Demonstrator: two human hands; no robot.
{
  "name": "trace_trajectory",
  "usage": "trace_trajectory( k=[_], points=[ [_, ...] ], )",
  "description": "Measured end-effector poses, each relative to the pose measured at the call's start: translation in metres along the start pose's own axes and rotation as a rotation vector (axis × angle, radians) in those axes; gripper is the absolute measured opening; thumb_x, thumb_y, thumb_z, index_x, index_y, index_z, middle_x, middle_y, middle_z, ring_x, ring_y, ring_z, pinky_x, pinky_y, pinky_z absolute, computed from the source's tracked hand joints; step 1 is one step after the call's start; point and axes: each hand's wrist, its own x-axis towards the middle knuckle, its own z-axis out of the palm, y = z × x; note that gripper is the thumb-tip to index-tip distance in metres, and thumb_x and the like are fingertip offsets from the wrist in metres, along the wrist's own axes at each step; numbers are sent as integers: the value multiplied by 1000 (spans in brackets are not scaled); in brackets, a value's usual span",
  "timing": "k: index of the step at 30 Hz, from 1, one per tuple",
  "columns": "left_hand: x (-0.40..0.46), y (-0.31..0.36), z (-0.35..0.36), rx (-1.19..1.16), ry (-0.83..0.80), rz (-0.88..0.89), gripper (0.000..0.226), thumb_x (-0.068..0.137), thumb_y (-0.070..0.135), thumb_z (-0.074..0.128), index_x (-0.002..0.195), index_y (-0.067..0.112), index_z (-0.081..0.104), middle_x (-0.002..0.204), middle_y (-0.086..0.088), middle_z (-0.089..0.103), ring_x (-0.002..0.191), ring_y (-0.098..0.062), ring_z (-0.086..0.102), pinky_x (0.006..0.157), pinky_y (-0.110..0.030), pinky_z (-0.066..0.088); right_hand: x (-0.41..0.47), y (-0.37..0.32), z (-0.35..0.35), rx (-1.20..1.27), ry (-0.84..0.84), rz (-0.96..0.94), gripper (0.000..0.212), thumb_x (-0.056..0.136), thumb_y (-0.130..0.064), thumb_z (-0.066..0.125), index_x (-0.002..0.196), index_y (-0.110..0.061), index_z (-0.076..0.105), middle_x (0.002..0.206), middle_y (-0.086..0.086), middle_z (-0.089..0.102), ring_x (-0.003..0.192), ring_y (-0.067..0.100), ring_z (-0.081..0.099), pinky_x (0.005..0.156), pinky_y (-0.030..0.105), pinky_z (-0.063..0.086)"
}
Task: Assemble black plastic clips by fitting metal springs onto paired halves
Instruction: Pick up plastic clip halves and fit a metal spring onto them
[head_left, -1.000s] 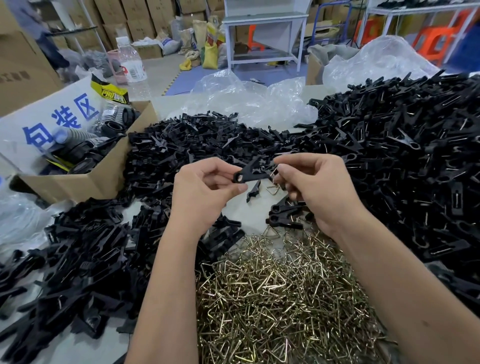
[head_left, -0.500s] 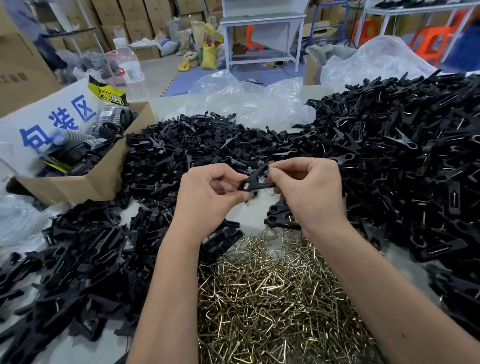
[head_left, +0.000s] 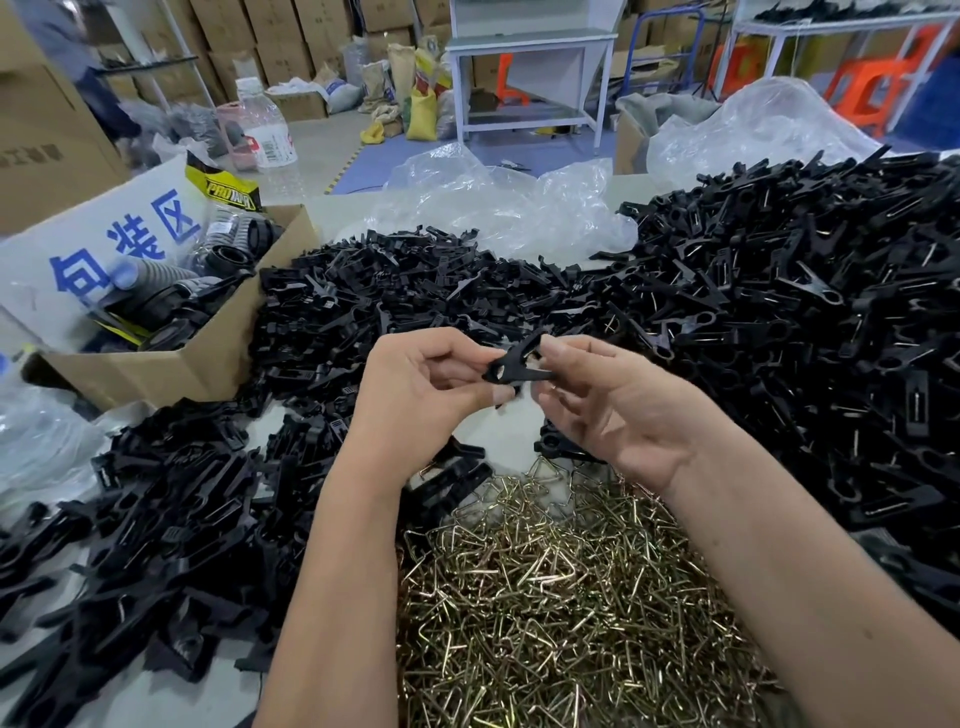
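Nearest of all, a heap of brass-coloured wire springs (head_left: 561, 597) lay below and between the two forearms, far too many and too tangled to count. Just beyond it, under the hands, a few loose black clip halves (head_left: 452, 478) rested on a bare patch of the table (head_left: 498, 431).

Above that patch the left hand (head_left: 415, 395) and the right hand (head_left: 618, 410) met around one black clip (head_left: 514, 364). The left thumb and forefinger pinched its ringed end, and the remaining fingers were curled into the palm. The right forefinger and thumb pinched the opposite end, where the two halves spread apart; the other right fingers were loosely bent beneath. The clip's long axis ran roughly left to right between the hands, with the upper half angling up and away toward the right fingertip. Whether a spring sat in it could not be told.

To the left of the left hand spread a pile of unassembled halves (head_left: 171, 530), and beyond both hands another such pile (head_left: 405, 291). To the right of the right hand rose a larger mound of clips (head_left: 810, 322) in which glints of wire showed. None of these could be counted.

Farther left stood one open cardboard box (head_left: 171, 364) holding dark ribbed parts, with a white sign bearing blue characters (head_left: 119, 249) leaning over it. Crumpled clear plastic sheeting (head_left: 498, 202) lay behind the piles, and one plastic bottle (head_left: 262, 124) stood beyond the box.
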Motion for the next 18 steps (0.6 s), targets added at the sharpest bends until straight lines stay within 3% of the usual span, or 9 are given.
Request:
trace_trajectory(
  k=[3,6,9,11,15,18],
  points=[
    [-3,6,1,-116,-65,-9,30,62,2,89,83,20,80,84,-14,79,82,-32,78,82,-39,64,-3,1,-4,111,-257,147,34,78,-16,84,109,-9,73,93,13,68,65,18,68,53,21,61],
    [-5,9,1,-185,-77,-30,27,56,8,88,78,22,81,93,-18,79,88,-36,77,83,-44,64,-5,-2,-7,13,-383,167,41,82,-27,77,122,-20,75,82,6,66,61,13,66,51,18,59],
    [-6,11,1,-191,-93,-35,26,56,12,88,77,25,81,85,-13,79,78,-24,77,71,-32,63,-6,-8,-10,-16,-453,153,35,86,-27,72,120,-23,78,80,8,74,62,13,72,51,18,59],
    [-6,11,1,-207,-111,-36,26,56,13,88,78,24,82,87,-10,80,78,-24,77,71,-30,63,-7,-9,-9,22,-489,149,33,82,-23,73,114,-19,81,81,11,76,63,12,74,52,17,59],
    [-6,10,-4,-182,-110,-21,28,53,15,90,78,25,83,72,3,75,69,-9,71,68,-23,59,-4,-8,-2,163,-515,199,27,79,-14,73,104,-9,81,72,9,63,52,6,62,44,12,52],
    [-7,8,-5,-180,-114,-27,28,52,11,90,77,22,83,70,4,74,65,-7,70,64,-21,58,-4,-9,-2,151,-525,216,23,79,-13,73,100,-7,80,69,7,59,49,4,57,41,11,49]
  ],
)
